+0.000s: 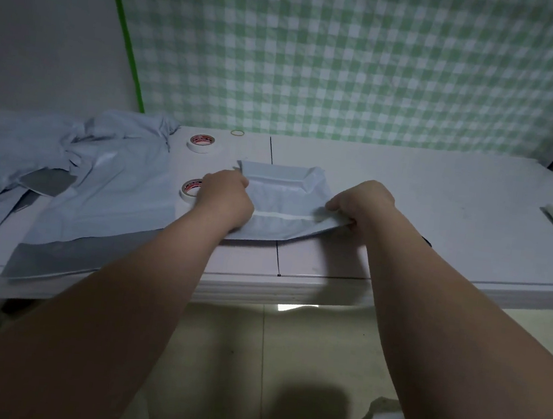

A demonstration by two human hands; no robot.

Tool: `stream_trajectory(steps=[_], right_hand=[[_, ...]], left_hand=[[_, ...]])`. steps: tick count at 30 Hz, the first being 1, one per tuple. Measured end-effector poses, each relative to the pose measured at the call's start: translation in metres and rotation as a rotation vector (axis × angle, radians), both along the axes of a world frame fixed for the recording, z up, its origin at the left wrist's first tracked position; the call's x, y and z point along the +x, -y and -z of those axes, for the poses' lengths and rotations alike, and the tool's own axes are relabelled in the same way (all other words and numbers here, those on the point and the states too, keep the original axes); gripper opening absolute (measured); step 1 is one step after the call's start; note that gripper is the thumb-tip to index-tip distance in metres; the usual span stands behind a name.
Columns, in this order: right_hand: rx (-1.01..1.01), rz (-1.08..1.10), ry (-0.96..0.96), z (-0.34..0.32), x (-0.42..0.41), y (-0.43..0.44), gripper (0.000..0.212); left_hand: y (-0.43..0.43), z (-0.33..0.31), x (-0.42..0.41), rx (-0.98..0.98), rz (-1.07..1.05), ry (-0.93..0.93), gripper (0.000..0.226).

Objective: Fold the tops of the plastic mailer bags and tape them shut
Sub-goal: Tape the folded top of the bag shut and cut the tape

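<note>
Left hand (226, 200), right hand (360, 205), gripping bag (283, 199) (contents hidden)

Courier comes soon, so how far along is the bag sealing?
No taped bag is in sight. In hand: left hand and right hand grip one mailer bag at its near edge, apparently to fold it. Remaining: taping it, with the near tape roll and far tape roll lying unheld on the table, then the loose pile of bags at the left.
</note>
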State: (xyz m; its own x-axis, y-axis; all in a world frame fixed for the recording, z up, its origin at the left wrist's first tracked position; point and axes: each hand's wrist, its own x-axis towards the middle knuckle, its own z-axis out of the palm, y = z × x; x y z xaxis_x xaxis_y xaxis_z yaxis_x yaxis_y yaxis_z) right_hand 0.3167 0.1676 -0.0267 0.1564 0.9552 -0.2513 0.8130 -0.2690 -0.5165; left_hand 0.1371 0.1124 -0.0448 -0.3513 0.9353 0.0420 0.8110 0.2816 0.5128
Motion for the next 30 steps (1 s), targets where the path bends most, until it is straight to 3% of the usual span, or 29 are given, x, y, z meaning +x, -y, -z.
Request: stream_trajectory(steps=[6,10,12,14,16,20,24,30], right_hand=[[-0.088,-0.063,0.113,-0.005,0.001,-0.002,0.038],[-0.11,-0.144,0.273,-0.003,-0.003,-0.006,0.031],[-0.187,-0.136,0.149,0.004,0.001,-0.016,0.027],[-0.219,-0.064,-0.163,0.004,0.007,-0.018,0.021],[-0.191,-0.011,-0.319,0.0,0.014,-0.015,0.021],[-0.355,-0.081,-0.295,0.0,0.029,-0.005,0.053],[-0.373,-0.017,-0.366,-0.001,0.026,0.005,0.027],[-0.232,0.092,-0.493,0.009,0.028,0.004,0.022]], left_hand=[[-0.003,-0.005,-0.006,0.067,-0.118,0.749,0.057],[-0.001,-0.022,-0.005,-0.008,-0.113,1.285,0.025],[-0.001,-0.024,-0.006,-0.024,-0.133,1.409,0.028],[-0.001,-0.023,-0.009,-0.025,-0.138,1.468,0.026],[-0.001,-0.021,-0.011,-0.022,-0.148,1.543,0.019],[0.003,-0.016,-0.013,-0.031,-0.165,1.586,0.02],[0.015,-0.017,-0.012,-0.07,-0.135,1.56,0.019],[0.026,-0.015,-0.01,-0.047,-0.116,1.466,0.036]])
